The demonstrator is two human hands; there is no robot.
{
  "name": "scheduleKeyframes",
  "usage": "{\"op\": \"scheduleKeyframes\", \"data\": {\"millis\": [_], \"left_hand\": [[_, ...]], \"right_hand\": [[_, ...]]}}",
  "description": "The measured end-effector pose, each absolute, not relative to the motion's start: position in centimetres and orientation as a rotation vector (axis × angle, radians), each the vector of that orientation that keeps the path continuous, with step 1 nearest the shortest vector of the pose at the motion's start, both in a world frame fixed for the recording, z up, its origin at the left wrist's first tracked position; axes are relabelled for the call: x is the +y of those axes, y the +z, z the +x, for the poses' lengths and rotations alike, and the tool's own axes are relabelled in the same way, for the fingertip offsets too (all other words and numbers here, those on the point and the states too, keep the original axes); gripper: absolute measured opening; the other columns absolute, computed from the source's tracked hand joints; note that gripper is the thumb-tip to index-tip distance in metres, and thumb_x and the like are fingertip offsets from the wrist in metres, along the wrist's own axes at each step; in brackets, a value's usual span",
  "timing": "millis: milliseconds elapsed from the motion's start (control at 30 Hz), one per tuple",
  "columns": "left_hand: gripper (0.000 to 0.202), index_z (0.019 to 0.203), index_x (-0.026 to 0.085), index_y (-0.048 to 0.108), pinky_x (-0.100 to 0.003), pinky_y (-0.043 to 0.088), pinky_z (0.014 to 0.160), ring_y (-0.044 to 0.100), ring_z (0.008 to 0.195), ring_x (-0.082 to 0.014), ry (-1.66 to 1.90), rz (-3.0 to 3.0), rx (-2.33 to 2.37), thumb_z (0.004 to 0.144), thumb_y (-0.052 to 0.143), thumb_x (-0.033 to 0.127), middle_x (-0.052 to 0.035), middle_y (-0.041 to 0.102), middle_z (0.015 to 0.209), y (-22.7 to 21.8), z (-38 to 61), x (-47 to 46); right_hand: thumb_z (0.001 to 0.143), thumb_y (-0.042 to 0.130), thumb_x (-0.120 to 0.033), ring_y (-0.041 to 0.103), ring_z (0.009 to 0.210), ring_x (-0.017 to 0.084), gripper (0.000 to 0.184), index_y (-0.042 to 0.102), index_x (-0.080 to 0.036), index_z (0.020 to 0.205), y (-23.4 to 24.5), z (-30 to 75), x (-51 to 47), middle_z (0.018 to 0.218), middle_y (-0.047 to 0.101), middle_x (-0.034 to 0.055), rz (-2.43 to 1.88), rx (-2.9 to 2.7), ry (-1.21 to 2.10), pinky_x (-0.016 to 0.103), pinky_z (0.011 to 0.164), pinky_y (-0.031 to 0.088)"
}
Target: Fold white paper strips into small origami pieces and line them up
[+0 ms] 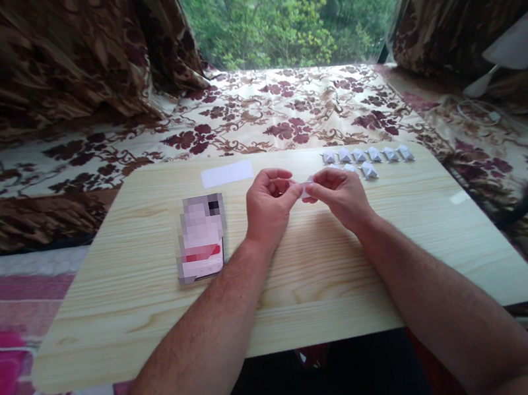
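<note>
Between my two hands, above the far half of the table, is a small piece of folded white paper. My left hand pinches its left side with thumb and fingers. On the other side, the thumb and fingers of my right hand are closed on the same paper. Just beyond my right hand lie several folded white paper stars in two rows, the nearer row partly hidden by that hand. A flat strip of white paper rests behind my left hand.
A phone, its screen blurred out, lies left of my left forearm. The pale wooden table has rounded corners. Floral fabric covers the ledge behind it, below a window. A white lamp-like object stands at far right.
</note>
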State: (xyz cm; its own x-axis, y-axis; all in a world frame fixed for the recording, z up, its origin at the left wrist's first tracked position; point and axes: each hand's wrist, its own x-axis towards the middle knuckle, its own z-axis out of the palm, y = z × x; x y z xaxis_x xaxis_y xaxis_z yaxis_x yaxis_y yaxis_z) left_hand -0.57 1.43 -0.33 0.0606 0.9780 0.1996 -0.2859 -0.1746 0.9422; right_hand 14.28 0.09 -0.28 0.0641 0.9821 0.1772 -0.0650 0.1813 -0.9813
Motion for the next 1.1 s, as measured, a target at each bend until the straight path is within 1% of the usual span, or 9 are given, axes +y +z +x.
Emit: {"op": "scheduleKeyframes", "data": {"millis": [67,200,400,667,800,967,1100], "left_hand": [[0.034,0.091,0.018,0.062,-0.023,0.047,0.062,0.058,0.061,-0.0095,1.398,1.166,0.840,0.065,0.083,0.024,0.0034,0.063,0.068,-0.33,-0.55,1.44],[0.032,0.089,0.018,0.063,-0.023,0.046,0.061,0.057,0.060,-0.0095,1.396,1.167,0.847,0.066,0.083,0.025,0.0042,0.061,0.064,-0.35,-0.54,1.48],[0.029,0.086,0.017,0.066,-0.023,0.046,0.061,0.057,0.061,-0.0090,1.394,1.170,0.861,0.065,0.084,0.026,0.0026,0.062,0.068,-0.57,-0.63,1.54],[0.029,0.084,0.017,0.067,-0.023,0.047,0.063,0.059,0.064,-0.0099,1.397,1.160,0.835,0.064,0.085,0.026,0.0018,0.064,0.071,-0.68,-0.69,1.57],[0.028,0.083,0.017,0.067,-0.022,0.047,0.062,0.058,0.063,-0.0094,1.404,1.125,0.826,0.065,0.085,0.026,0.0017,0.065,0.070,-0.58,-0.64,1.57],[0.029,0.080,0.017,0.066,-0.022,0.046,0.059,0.058,0.061,-0.0088,1.401,1.085,0.822,0.062,0.087,0.027,0.0020,0.065,0.069,-0.43,-0.51,1.55],[0.027,0.080,0.017,0.066,-0.021,0.046,0.059,0.058,0.060,-0.0082,1.401,1.077,0.795,0.064,0.086,0.026,0.0026,0.065,0.068,-0.52,-0.51,1.56]], "right_hand": [[0.069,0.083,-0.038,0.067,0.061,0.014,0.026,0.067,-0.018,0.072,-0.29,14.24,0.10,0.066,0.069,-0.0006,-1.056,-1.189,1.053,0.031,0.066,0.061],[0.071,0.082,-0.036,0.067,0.062,0.013,0.023,0.069,-0.017,0.074,-0.37,14.23,0.12,0.067,0.070,0.0000,-1.030,-1.188,1.047,0.030,0.065,0.061],[0.074,0.080,-0.035,0.065,0.061,0.012,0.020,0.071,-0.017,0.076,-0.30,14.26,0.00,0.070,0.071,0.0007,-1.003,-1.171,1.062,0.029,0.064,0.062],[0.075,0.079,-0.039,0.066,0.060,0.012,0.023,0.071,-0.017,0.076,-0.09,14.27,-0.06,0.069,0.071,0.0005,-1.040,-1.191,1.033,0.028,0.062,0.062],[0.075,0.079,-0.040,0.066,0.060,0.013,0.024,0.071,-0.018,0.077,-0.07,14.35,-0.05,0.069,0.072,0.0008,-1.022,-1.204,1.050,0.028,0.062,0.061],[0.073,0.080,-0.041,0.067,0.059,0.014,0.026,0.070,-0.018,0.076,0.23,14.33,-0.18,0.069,0.072,0.0011,-1.028,-1.219,1.067,0.029,0.060,0.060],[0.074,0.080,-0.041,0.066,0.057,0.013,0.026,0.070,-0.017,0.075,0.50,14.28,-0.32,0.067,0.071,0.0010,-1.020,-1.217,1.071,0.028,0.059,0.059]]}}
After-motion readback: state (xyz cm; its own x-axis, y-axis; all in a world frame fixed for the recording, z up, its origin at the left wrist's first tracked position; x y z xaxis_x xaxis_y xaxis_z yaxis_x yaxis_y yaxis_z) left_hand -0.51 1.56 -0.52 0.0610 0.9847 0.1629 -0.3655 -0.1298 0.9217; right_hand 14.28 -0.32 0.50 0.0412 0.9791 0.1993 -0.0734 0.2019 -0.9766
